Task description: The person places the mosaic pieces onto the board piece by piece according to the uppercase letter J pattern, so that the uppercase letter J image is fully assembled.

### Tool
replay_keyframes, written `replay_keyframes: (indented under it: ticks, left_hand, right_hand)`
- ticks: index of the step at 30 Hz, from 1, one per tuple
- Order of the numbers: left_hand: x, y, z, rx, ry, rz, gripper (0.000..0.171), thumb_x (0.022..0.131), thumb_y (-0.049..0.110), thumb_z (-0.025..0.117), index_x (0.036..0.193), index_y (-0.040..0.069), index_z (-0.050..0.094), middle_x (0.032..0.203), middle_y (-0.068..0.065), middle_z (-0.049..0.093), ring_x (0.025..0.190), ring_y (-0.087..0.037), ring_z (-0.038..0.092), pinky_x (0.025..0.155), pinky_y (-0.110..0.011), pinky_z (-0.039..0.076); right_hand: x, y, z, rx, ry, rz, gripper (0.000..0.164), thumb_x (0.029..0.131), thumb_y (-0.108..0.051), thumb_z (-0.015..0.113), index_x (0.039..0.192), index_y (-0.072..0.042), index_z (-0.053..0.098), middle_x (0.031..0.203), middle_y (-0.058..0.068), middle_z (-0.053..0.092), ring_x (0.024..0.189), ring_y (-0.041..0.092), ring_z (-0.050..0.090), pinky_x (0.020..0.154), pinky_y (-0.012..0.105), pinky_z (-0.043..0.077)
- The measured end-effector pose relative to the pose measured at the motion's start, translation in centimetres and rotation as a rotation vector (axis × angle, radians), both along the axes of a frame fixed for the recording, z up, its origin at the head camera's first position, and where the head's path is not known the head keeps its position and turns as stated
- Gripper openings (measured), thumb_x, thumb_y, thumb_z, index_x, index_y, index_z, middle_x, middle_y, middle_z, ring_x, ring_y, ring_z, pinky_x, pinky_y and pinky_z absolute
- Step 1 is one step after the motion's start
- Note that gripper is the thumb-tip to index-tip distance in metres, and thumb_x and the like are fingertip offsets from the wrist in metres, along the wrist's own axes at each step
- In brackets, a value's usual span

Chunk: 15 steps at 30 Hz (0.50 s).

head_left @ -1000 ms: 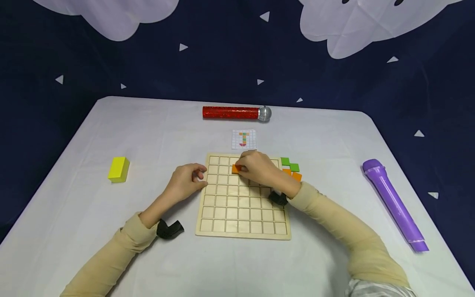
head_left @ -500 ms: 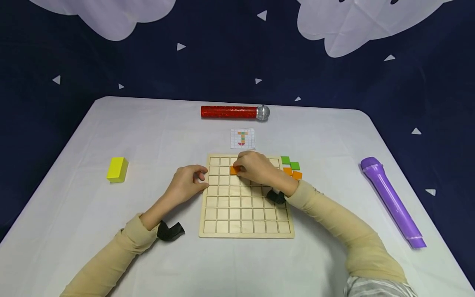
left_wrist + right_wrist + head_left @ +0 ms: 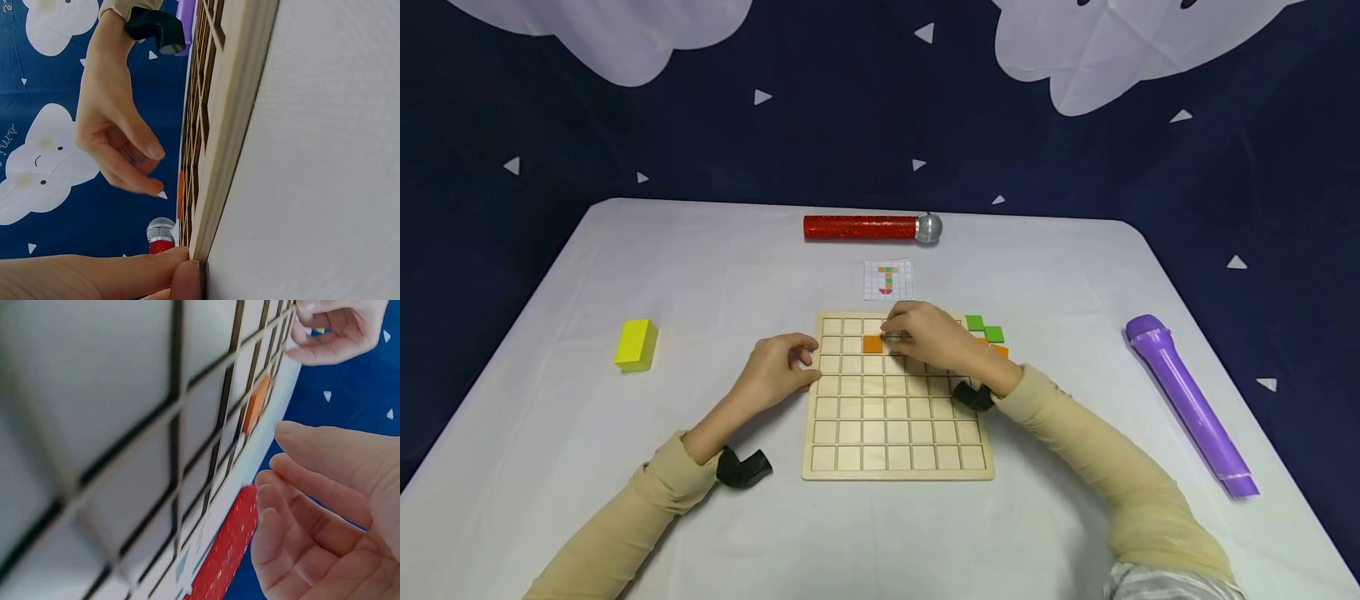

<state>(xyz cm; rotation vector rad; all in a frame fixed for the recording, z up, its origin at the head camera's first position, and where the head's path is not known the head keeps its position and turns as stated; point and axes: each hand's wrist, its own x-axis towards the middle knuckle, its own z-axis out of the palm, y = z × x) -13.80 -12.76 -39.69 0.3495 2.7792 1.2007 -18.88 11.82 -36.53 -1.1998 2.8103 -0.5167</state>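
Note:
On the table lies a pale wooden grid board with square cells. An orange square tile rests in a cell of its second row from the back, third column from the left. Just right of that tile my right hand hovers over the board, thumb and fingers loosely bent and apart, holding nothing in the right wrist view. My left hand is at the board's left edge, with thumb and index fingertips touching the rim. In the left wrist view, those fingertips press against the board's side.
Green tiles and orange tiles, partly behind the right wrist, lie by the board's back right corner. Beyond the board are a small pattern card and a red microphone. A yellow block stands left, a purple microphone right.
My right hand has let go of the orange tile and shifted slightly right, leaving the tile on the board. The left hand stays at the board's edge.

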Motion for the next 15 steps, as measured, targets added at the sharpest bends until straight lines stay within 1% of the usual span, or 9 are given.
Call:
replay_keyframes:
  ticks: [2,5,8,15]
  left_hand:
    - [0.0,0.0,-0.1,0.004,0.0,-0.001,0.039,0.075,0.007,0.072,0.111,-0.003,0.061,0.083,-0.01,0.064,0.055,-0.006,0.058,0.052,-0.019,0.044]
    - [-0.1,-0.1,-0.1,0.013,-0.004,-0.002,0.039,0.075,0.007,0.072,0.111,-0.003,0.061,0.084,-0.011,0.064,0.055,-0.006,0.059,0.052,-0.019,0.045]
    - [-0.1,-0.1,-0.2,0.018,-0.007,-0.008,0.039,0.076,0.007,0.071,0.112,-0.004,0.06,0.084,-0.012,0.064,0.055,-0.006,0.059,0.052,-0.019,0.046]
    - [0.0,-0.2,-0.2,0.019,-0.015,-0.022,0.039,0.077,0.007,0.07,0.113,-0.004,0.06,0.086,-0.013,0.065,0.055,-0.007,0.06,0.053,-0.021,0.047]
  right_hand:
    - [0.0,0.8,0.2,-0.019,0.007,-0.026,0.022,0.08,-0.008,0.069,0.101,-0.002,0.07,0.101,0.01,0.067,0.091,0.021,0.065,0.079,0.03,0.054]
    - [0.0,2.2,0.6,-0.038,0.013,-0.068,0.023,0.08,-0.006,0.068,0.102,0.001,0.069,0.101,0.012,0.067,0.084,0.021,0.066,0.074,0.03,0.054]
    - [-0.1,3.8,0.8,-0.047,0.028,-0.111,0.022,0.08,-0.004,0.068,0.101,0.001,0.069,0.1,0.013,0.067,0.081,0.021,0.066,0.07,0.03,0.054]
    - [-0.7,7.7,0.9,-0.004,0.052,-0.211,0.024,0.08,-0.005,0.068,0.103,0.001,0.068,0.104,0.016,0.066,0.08,0.022,0.063,0.069,0.032,0.052]
